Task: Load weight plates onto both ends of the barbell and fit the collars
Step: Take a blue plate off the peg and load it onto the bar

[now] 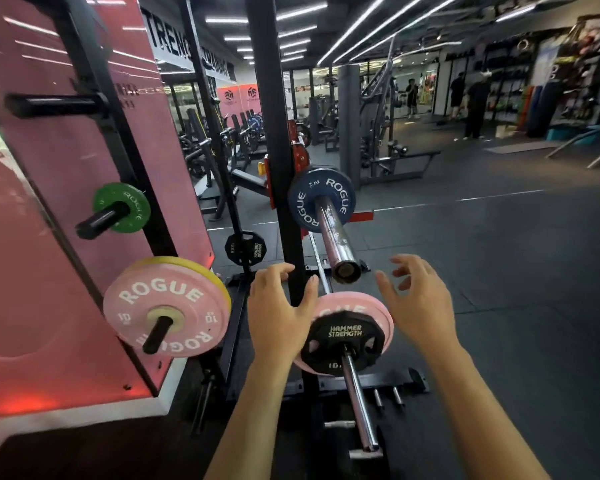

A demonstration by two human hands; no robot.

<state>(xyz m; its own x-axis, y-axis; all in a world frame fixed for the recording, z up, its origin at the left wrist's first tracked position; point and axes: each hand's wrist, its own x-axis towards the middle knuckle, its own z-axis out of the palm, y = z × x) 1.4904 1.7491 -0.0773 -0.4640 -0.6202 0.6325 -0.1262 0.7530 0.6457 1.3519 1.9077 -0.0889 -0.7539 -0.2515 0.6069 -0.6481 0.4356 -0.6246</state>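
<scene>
in the head view, both hands are out in front with nothing in them: the left hand [280, 311] has fingers spread and lightly bent, and the right hand [417, 299] is likewise open with fingers loosely curled, so neither grip has hold of anything. they flank the near end of the barbell sleeve [335, 237], which juts toward the camera from the rack upright [274, 133] and already carries a small dark blue rogue plate [321, 200] pushed well up; the rest of the sleeve is bare and no collar shows on it. just below the hands a black hammer strength plate [342, 341] sits in front of a pink plate [378, 318] on a lower chrome bar [359, 403]. i judge the step in hand to be fetching the next plate for this end, most likely the black one; the next move calls for both hands closing on its rim from either side, sliding it straight off toward the camera, then lifting it to line its hole with the sleeve end. as for storage, the pegs on the left hold a green plate [122, 207] on one and a pink rogue plate [167, 308] with a yellow plate [201, 268] behind it on another; a higher peg [52, 105] is bare. the barbell's far end is out of sight.
</scene>
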